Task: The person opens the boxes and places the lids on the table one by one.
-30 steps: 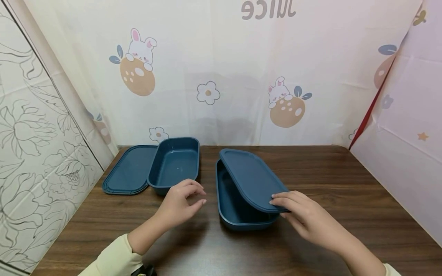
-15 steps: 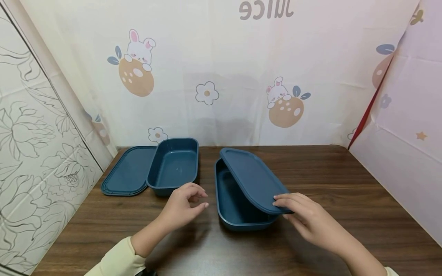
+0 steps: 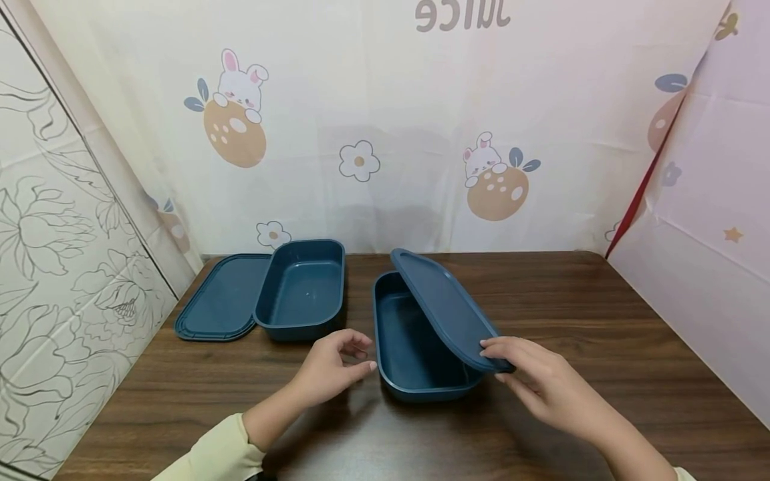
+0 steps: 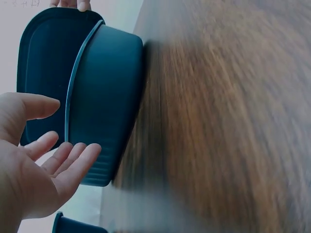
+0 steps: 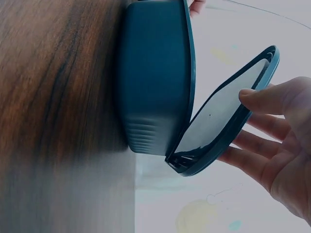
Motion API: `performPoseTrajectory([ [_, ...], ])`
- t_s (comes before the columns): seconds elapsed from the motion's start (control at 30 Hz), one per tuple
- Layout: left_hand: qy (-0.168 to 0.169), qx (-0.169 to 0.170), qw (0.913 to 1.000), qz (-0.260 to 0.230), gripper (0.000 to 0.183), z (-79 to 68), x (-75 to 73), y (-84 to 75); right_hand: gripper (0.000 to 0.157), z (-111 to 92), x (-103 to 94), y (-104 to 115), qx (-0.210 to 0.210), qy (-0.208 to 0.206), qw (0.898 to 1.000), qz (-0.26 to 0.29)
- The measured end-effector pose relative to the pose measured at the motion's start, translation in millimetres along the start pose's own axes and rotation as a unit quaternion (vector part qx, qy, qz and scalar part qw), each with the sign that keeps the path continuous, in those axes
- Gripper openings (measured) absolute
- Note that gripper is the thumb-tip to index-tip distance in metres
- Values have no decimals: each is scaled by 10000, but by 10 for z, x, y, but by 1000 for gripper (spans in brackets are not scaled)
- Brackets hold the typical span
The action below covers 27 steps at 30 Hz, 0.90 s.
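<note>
A blue rectangular food container [image 3: 415,341] stands near the middle of the table. Its matching lid [image 3: 448,310] is tilted over the right part of it, so the inside shows on the left. My right hand [image 3: 544,384] pinches the lid's near right corner, thumb below and fingers on top; the right wrist view shows the lid's underside [image 5: 209,119] apart from most of the rim. My left hand [image 3: 331,367], fingers loosely bent, is at the container's left wall [image 4: 104,97] and holds nothing. Whether its fingertips touch the wall I cannot tell.
A second blue container [image 3: 303,287], uncovered, stands at the back left. Another blue lid [image 3: 225,300] lies flat to its left, partly under or against it. Behind the brown wooden table [image 3: 571,300] hangs a printed curtain [image 3: 409,133].
My left hand has moved right, up to the container's side. The lid has tipped up further and shifted slightly right in my right hand, uncovering more of the inside.
</note>
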State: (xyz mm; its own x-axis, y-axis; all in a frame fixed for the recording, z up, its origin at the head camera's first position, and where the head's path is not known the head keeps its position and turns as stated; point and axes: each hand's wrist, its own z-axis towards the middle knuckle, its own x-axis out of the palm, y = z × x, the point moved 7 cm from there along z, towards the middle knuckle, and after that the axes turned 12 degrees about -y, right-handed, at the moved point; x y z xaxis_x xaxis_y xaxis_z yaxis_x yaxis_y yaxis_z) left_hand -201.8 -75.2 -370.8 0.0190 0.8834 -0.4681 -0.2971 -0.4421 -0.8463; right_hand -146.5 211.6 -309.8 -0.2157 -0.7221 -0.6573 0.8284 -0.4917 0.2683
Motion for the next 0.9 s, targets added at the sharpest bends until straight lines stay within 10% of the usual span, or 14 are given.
performPoseTrajectory([
  [0.3, 249, -1401, 9748, -1717, 53, 10, 129, 107, 34, -6, -6, -4, -95, -166, 9996, 207],
  [0.73, 597, -2280, 9284, -2872, 78, -11, 337, 167, 19, -42, -40, -112, 467, -391, 9969, 502],
  [0.9, 552, -2349, 9166, -3189, 79, -18, 381, 178, 55, -73, -49, -169, 729, -497, 9933, 743],
])
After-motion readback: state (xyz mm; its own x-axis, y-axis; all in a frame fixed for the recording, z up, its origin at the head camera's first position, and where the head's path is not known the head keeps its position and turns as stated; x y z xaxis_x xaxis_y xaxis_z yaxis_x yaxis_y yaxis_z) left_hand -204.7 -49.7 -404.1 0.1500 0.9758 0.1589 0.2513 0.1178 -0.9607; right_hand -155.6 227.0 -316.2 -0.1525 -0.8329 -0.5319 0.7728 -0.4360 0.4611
